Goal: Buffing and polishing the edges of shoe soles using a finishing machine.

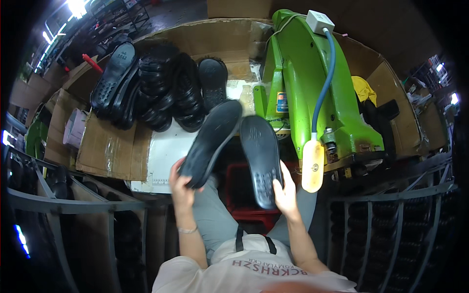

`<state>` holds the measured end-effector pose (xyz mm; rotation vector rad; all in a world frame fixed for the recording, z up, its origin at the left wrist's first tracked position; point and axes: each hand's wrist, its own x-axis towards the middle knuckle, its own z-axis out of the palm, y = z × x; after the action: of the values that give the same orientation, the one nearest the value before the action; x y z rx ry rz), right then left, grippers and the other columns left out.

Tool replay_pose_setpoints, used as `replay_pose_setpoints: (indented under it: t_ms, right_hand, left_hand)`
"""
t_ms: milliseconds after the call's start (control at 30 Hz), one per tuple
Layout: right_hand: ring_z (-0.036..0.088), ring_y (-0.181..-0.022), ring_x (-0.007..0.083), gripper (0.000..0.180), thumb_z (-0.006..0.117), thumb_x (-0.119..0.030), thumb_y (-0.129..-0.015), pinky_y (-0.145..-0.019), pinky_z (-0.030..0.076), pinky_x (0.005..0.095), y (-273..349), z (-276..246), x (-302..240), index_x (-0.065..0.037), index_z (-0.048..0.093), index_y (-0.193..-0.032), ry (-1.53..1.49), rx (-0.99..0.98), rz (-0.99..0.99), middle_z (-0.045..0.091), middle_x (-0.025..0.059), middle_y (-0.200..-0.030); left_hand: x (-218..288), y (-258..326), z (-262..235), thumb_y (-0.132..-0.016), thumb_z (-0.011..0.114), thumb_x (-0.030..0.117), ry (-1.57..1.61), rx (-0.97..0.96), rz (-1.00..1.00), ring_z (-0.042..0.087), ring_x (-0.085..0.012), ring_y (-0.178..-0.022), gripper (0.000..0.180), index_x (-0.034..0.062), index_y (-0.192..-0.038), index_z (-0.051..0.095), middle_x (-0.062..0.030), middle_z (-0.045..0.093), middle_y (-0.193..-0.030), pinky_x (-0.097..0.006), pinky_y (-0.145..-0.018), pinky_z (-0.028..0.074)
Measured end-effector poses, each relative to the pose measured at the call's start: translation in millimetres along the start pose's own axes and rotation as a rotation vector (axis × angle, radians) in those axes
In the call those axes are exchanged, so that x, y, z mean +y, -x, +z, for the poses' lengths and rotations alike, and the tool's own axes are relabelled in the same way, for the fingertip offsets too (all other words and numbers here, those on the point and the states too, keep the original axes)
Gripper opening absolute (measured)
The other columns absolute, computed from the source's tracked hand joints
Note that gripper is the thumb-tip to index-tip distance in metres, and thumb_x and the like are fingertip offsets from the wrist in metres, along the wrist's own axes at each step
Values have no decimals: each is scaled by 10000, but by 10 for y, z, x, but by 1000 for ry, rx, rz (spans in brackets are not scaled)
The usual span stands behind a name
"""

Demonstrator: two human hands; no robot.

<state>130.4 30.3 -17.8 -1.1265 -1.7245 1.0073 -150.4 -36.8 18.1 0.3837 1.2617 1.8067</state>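
My left hand (181, 188) grips the heel end of a black shoe sole (211, 139), which slants up and to the right. The fingers of my right hand (286, 193) wrap the lower end of a second black sole (260, 158), held nearly upright with its small raised studs toward me. The two soles are close together at their upper ends, above my lap. Past them, on the white table top (166, 151), stand rows of stacked black soles (156, 88), and a single sole (213, 80) leans at the back.
A large green machine (317, 78) fills the right of the table, with a lit lamp (312, 166) on a blue flexible neck. Cardboard walls (110, 146) surround the work area. Under the table is a red crate (239, 195). Metal racks (73, 207) stand on both sides.
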Motion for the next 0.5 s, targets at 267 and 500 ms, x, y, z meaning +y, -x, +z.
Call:
replay_pose_setpoints:
  t_ms: [267,500]
  right_hand:
    - [501,-1159,430,545,563,-56,-848,-1017,392,431,-1766,800,288,44,404,-1360,280,237,39,509,276,-1247]
    - [443,-1245,347,487,682,-238,-836,-1007,324,487,-1494,1082,369,-70,547,-1274,618,223,-439,510,158,-1309]
  left_hand:
    - [224,388,-1650,-762,541,83,-169,283,127,655,-292,-840,471,-4,-1224,517,-181,593,-1089,-380,-514,567]
    - [150,-91,-779,-782,744,235,-1658,794,859,425,-379,-1215,465,40,-1169,573,-195,497,-1271,-506,-1009,320]
